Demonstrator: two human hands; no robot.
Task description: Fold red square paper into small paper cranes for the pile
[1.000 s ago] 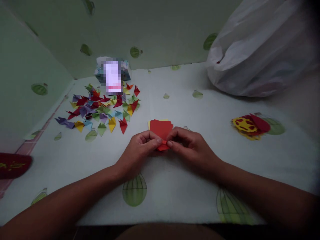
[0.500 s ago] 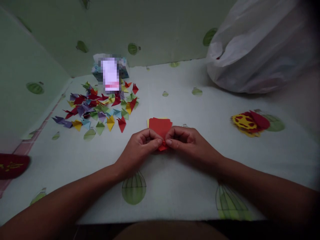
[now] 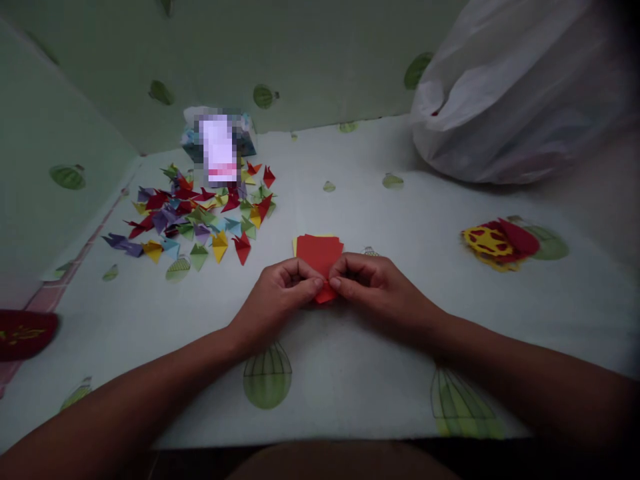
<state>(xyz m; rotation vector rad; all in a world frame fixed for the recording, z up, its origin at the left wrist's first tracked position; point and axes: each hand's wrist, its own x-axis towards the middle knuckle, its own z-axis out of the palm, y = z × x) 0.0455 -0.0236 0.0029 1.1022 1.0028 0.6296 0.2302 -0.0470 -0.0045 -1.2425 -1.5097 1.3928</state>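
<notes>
Between my hands is a small folded piece of red paper (image 3: pixel 326 293), pinched from both sides. My left hand (image 3: pixel 289 288) is closed, thumb against forefinger, on its left edge. My right hand (image 3: pixel 367 283) pinches the right edge the same way. The fingertips hide most of the folds. Just beyond lies a stack of square paper sheets (image 3: pixel 319 250), red on top with a yellow edge showing at the back left. Farther left, several folded paper cranes (image 3: pixel 200 217) in red, yellow, green, blue and purple lie in a loose heap.
A tissue box (image 3: pixel 247 133) with a lit, blurred-out phone (image 3: pixel 220 148) in front stands behind the cranes. A large white plastic bag (image 3: pixel 480 127) sits at the back right. Red and yellow cut-out pieces (image 3: pixel 497 243) lie at right; a dark red item (image 3: pixel 25 335) is at far left.
Both hands stay almost in place, still pinching the red paper; slightly more of its lower part shows. The whole view has shifted a little.
</notes>
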